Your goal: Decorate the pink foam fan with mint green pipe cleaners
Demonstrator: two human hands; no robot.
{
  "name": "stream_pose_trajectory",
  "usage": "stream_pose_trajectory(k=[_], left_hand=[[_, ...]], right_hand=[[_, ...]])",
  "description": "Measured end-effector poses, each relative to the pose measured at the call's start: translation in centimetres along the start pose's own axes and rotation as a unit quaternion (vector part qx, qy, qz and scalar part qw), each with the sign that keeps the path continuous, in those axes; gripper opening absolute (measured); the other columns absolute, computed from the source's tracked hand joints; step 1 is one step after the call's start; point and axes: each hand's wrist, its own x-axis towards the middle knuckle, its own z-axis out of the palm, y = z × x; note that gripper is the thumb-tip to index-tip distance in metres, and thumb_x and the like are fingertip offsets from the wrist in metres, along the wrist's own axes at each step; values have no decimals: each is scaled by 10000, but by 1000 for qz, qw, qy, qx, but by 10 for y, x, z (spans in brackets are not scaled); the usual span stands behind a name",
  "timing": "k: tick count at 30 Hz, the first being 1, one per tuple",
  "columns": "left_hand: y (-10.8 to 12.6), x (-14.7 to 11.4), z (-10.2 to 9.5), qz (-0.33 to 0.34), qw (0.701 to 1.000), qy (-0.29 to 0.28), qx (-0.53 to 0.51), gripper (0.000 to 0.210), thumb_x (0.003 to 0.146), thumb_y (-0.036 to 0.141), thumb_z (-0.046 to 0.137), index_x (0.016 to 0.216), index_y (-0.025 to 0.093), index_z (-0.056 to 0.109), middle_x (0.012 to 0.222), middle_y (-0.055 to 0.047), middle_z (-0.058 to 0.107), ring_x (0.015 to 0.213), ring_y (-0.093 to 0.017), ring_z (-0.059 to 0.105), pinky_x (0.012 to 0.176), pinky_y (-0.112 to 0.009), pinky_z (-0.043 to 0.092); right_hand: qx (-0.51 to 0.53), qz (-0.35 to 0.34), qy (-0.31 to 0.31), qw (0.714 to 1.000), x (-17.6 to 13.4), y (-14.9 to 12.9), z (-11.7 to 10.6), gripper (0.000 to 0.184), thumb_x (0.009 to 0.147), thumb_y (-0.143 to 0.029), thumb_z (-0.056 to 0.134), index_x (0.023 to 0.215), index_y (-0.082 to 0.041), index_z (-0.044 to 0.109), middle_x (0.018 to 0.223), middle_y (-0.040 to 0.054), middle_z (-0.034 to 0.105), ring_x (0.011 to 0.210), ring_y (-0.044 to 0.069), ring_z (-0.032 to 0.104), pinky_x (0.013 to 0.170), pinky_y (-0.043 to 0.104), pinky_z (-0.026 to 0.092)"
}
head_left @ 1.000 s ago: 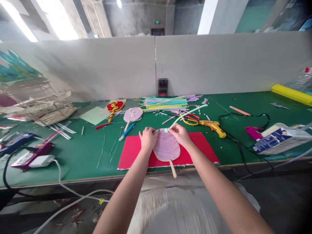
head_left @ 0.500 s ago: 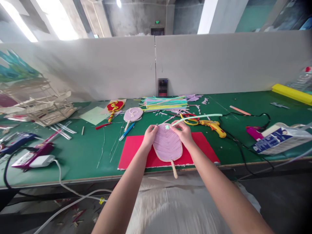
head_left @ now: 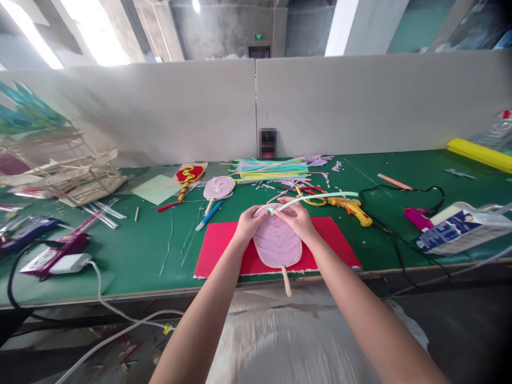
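A lilac paddle-shaped fan (head_left: 279, 242) with ribbed rows and a pale rim lies over a red board (head_left: 222, 242), its beige handle (head_left: 287, 282) pointing toward me past the table edge. My left hand (head_left: 253, 220) grips the fan's upper left edge, the thumb reaching in over its face. In my right hand (head_left: 296, 217) is a mint-green pipe cleaner (head_left: 328, 196), pinched against the fan near its top. Its long free end arcs off to the right. A small coiled green part shows between both thumbs, partly covered by them.
Behind lies a bundle of coloured pipe cleaners (head_left: 272, 169) with lilac scraps. Scissors (head_left: 314, 198) and a yellow glue gun (head_left: 352, 209) are to the right, a smaller lilac fan (head_left: 218, 188) and blue pen (head_left: 208, 216) to the left. A power strip (head_left: 56, 253) and cords lie far left.
My left thumb has moved inward onto the green coil, and my right fingers have closed in beside it. The pipe cleaner's free end has shifted slightly left and down.
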Motion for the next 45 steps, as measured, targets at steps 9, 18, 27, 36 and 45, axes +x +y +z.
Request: stream_pose_trajectory(k=[9, 18, 27, 36, 45], left_hand=[[0, 0, 0, 11, 999, 27, -18, 325, 711, 369, 631, 945, 145, 660, 902, -54, 691, 794, -170, 614, 667, -232, 460], [6, -4, 5, -37, 989, 7, -140, 433, 772, 510, 546, 913, 127, 690, 841, -82, 706, 840, -214, 633, 768, -304, 482], [7, -5, 3, 10, 998, -22, -63, 443, 691, 475, 645, 977, 137, 652, 930, -64, 682, 839, -197, 604, 717, -259, 457], [8, -4, 2, 52, 998, -31, -1, 392, 690, 381, 649, 995, 136, 624, 937, -60, 664, 834, -187, 594, 712, -250, 454], [10, -6, 2, 74, 997, -26, 19, 351, 715, 385, 627, 966, 140, 628, 909, -48, 659, 823, -178, 590, 712, -243, 448]], right_hand=[[34, 8, 61, 998, 3, 3, -3, 245, 747, -453, 615, 792, -212, 633, 981, 62, 619, 951, 210, 579, 763, 319, 491], [122, 60, 92, 986, 6, 2, -5, 229, 660, -429, 700, 676, -212, 628, 869, 36, 643, 915, 211, 585, 786, 347, 467], [107, 72, 83, 988, 5, 1, -4, 260, 631, -450, 717, 651, -201, 645, 842, 36, 652, 873, 202, 589, 778, 336, 455], [134, 63, 99, 984, 6, 2, -3, 234, 616, -426, 735, 641, -210, 649, 803, 28, 659, 850, 196, 594, 774, 329, 460], [129, 64, 90, 986, 6, 1, -3, 227, 617, -421, 737, 650, -210, 660, 801, 27, 665, 849, 198, 598, 789, 337, 457]])
